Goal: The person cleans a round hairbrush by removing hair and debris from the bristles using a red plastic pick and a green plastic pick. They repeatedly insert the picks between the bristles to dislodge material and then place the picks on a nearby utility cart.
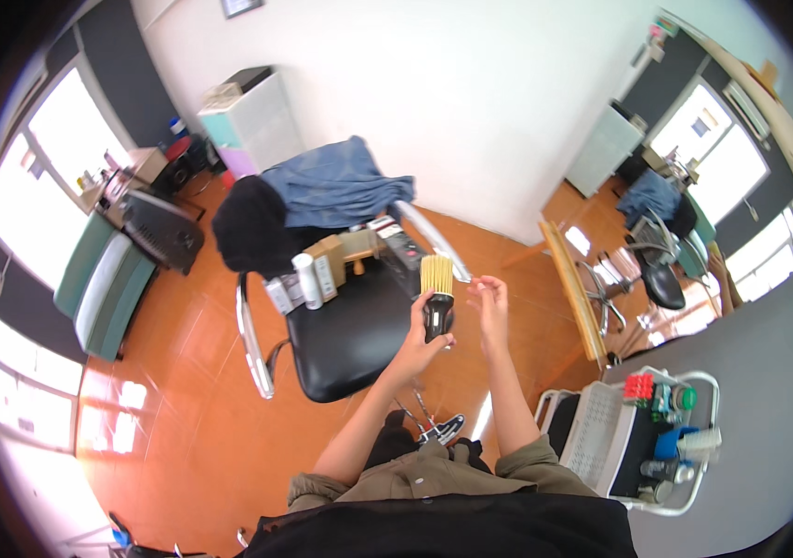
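My left hand grips the black handle of a neck duster brush, its pale yellow bristles pointing up. Just to the right of the brush, my right hand is raised with its fingers bent and nothing visible in them. Behind both hands stands a black salon chair with metal armrests. On its seat, towards the backrest, are a white bottle, a brown cardboard box and a dark box. A blue cloth and a black cloth drape over the backrest.
A white trolley at the lower right carries jars, bottles and a blue container. A large mirror with a wooden ledge is on the right. At left are a green bench and a dark grey case-like object. A cabinet stands by the wall.
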A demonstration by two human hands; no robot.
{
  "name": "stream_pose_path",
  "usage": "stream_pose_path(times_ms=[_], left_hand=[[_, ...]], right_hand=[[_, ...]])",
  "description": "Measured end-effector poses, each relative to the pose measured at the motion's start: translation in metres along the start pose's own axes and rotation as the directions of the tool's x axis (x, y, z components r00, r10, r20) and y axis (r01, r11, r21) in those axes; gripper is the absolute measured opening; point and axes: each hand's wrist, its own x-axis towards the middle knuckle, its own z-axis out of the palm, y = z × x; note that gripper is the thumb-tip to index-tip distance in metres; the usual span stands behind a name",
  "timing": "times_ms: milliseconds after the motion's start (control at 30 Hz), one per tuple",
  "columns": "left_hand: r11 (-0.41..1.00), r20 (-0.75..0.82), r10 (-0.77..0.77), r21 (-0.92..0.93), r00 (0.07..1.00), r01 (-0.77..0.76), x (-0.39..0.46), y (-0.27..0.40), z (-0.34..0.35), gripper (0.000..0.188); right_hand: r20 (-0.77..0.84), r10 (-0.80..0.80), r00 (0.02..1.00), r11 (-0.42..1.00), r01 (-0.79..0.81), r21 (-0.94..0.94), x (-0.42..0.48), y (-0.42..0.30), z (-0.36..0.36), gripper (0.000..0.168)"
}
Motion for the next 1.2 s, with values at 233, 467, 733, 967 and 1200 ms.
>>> stream_pose_path(times_ms=[233,467,733,967,1200], left_hand=[[0.998,-0.307,-0.029,0.048,0.951,0.046,-0.044,-0.004,-0.118,0.096],[0.975,-0.422,-0.218,-0.128,0.88,0.18,-0.061,-0.028,-0.224,0.072],[0.983,-0.655,-0.181,-0.124,0.733,0.132,-0.056,-0.054,-0.278,0.054],[0.988,-0.75,-0.151,-0.095,0.644,0.121,-0.046,-0.085,-0.312,0.062],[0.957,-0.726,-0.288,-0.248,0.625,0.152,-0.035,-0.084,-0.33,0.053]], right_hand=[[0.402,0.355,0.844,0.935,-0.31,-0.174,-0.013,0.075,0.135,0.042],[0.625,0.476,0.618,0.879,-0.342,-0.332,-0.021,0.13,0.227,0.036],[0.665,0.636,0.392,0.756,-0.492,-0.432,-0.011,0.189,0.255,0.042],[0.468,0.436,0.768,0.848,-0.177,-0.5,0.043,0.281,0.281,0.041],[0.353,-0.137,0.926,0.798,0.314,-0.515,0.09,0.315,0.326,0.048]])
